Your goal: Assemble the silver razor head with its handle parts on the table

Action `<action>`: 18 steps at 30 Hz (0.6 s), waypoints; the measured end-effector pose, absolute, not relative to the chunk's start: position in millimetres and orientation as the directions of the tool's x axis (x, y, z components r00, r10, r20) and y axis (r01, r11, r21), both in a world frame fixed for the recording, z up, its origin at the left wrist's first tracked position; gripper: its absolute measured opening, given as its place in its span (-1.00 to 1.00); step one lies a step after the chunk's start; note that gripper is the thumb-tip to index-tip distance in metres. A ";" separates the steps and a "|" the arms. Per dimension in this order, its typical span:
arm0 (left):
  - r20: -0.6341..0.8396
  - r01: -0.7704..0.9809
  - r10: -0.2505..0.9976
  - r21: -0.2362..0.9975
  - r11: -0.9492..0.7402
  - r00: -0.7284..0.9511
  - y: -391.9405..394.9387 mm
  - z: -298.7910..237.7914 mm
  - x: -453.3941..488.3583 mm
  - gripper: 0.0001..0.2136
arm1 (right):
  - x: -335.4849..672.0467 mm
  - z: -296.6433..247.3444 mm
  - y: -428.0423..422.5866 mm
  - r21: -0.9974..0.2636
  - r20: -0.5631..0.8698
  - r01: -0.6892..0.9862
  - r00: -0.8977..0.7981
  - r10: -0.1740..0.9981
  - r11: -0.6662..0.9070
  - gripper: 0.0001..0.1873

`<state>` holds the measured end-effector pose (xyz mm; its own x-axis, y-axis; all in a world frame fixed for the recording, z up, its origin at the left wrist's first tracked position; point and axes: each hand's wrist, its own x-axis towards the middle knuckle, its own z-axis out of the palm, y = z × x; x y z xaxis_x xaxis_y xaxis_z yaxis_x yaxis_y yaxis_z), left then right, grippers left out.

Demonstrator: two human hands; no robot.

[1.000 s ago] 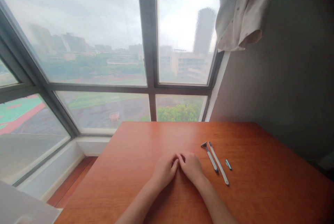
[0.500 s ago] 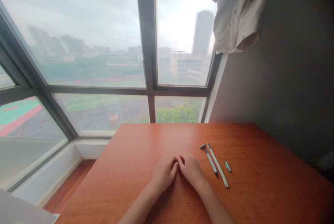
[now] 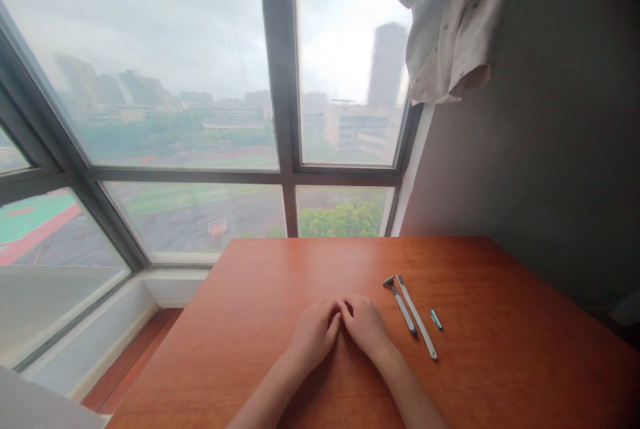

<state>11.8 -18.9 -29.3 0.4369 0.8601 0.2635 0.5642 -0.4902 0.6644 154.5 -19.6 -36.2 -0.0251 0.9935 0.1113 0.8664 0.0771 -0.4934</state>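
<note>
My left hand (image 3: 315,330) rests on the brown wooden table (image 3: 280,275) with its fingers curled inward. Against its fingertips lie those of my right hand (image 3: 364,323), which is curled in the same loose way. No object shows in either hand, though the undersides of the fingers are hidden. Just right of my right hand lies a grey razor (image 3: 404,309), its dark head pointing away from me. Alongside it is a long white toothbrush (image 3: 419,322). Farther right sits a short teal and white stick-like thing (image 3: 437,319), too small to name.
Beyond the table's far edge stands a large window with grey frames (image 3: 285,175). A pale spotted curtain (image 3: 450,35) hangs bunched at the upper right, beside a dark wall (image 3: 550,149). Left of the table, a low white ledge (image 3: 100,329) borders a strip of reddish floor (image 3: 135,362).
</note>
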 end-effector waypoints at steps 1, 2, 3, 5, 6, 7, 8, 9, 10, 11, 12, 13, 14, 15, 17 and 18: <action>0.267 0.562 0.858 0.664 -0.494 0.439 -18.8 -29.4 11.7 -0.81 | 154.5 -35.9 -19.8 -0.494 0.111 0.866 -0.023 0.994 0.076 -0.73; 0.271 0.559 0.856 0.663 -0.497 0.439 -18.7 -29.5 11.6 -0.81 | 154.5 -35.9 -19.9 -0.494 0.111 0.866 -0.022 0.994 0.074 -0.73; 0.276 0.557 0.855 0.663 -0.500 0.440 -18.6 -29.8 11.6 -0.81 | 154.6 -36.1 -20.0 -0.494 0.111 0.866 -0.022 0.994 0.074 -0.73; 0.280 0.557 0.854 0.661 -0.502 0.438 -18.2 -30.5 11.6 -0.81 | 154.7 -37.2 -19.8 -0.490 0.111 0.868 -0.026 0.993 0.078 -0.73; 0.278 0.561 0.856 0.660 -0.500 0.436 -18.0 -30.8 11.6 -0.82 | 154.8 -38.0 -19.4 -0.488 0.113 0.869 -0.029 0.993 0.081 -0.73; 0.275 0.565 0.858 0.658 -0.497 0.435 -17.8 -31.2 11.6 -0.82 | 154.8 -38.9 -19.0 -0.486 0.113 0.870 -0.030 0.993 0.081 -0.73; 0.271 0.570 0.859 0.656 -0.495 0.434 -17.6 -31.5 11.6 -0.82 | 154.8 -39.8 -18.5 -0.485 0.111 0.871 -0.030 0.993 0.080 -0.73; 0.267 0.572 0.860 0.655 -0.493 0.435 -17.5 -31.8 11.5 -0.83 | 154.7 -40.5 -18.1 -0.485 0.110 0.871 -0.028 0.994 0.078 -0.73; 0.264 0.573 0.860 0.655 -0.493 0.437 -17.4 -32.1 11.5 -0.83 | 154.7 -41.1 -17.6 -0.486 0.109 0.871 -0.025 0.994 0.076 -0.73; 0.264 0.570 0.858 0.656 -0.494 0.440 -17.2 -32.3 11.5 -0.83 | 154.7 -41.6 -17.2 -0.488 0.109 0.870 -0.024 0.994 0.074 -0.72; 0.265 0.566 0.857 0.658 -0.496 0.443 -17.0 -32.5 11.4 -0.82 | 154.7 -41.9 -17.0 -0.490 0.110 0.869 -0.025 0.994 0.076 -0.72; 0.266 0.562 0.855 0.660 -0.498 0.445 -16.6 -32.7 11.4 -0.82 | 154.7 -42.1 -16.8 -0.491 0.114 0.867 -0.028 0.993 0.081 -0.71; 0.268 0.560 0.854 0.661 -0.500 0.446 -16.2 -33.0 11.4 -0.82 | 154.8 -42.3 -16.6 -0.491 0.118 0.867 -0.031 0.993 0.086 -0.71; 0.268 0.559 0.854 0.662 -0.500 0.446 -15.7 -33.3 11.4 -0.82 | 154.9 -42.4 -16.6 -0.491 0.121 0.867 -0.034 0.992 0.090 -0.71; 0.269 0.562 0.855 0.659 -0.499 0.443 -14.7 -34.2 11.4 -0.83 | 155.1 -42.7 -16.6 -0.490 0.128 0.866 -0.040 0.991 0.098 -0.71; 0.270 0.564 0.855 0.657 -0.499 0.442 -14.3 -34.7 11.3 -0.83 | 155.2 -42.8 -16.6 -0.489 0.130 0.866 -0.041 0.991 0.100 -0.71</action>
<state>11.3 -14.3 -34.7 0.4424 0.8553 0.2697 0.5644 -0.4992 0.6575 155.2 -16.6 -42.8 -0.0412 0.9907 0.1299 0.8664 0.1002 -0.4892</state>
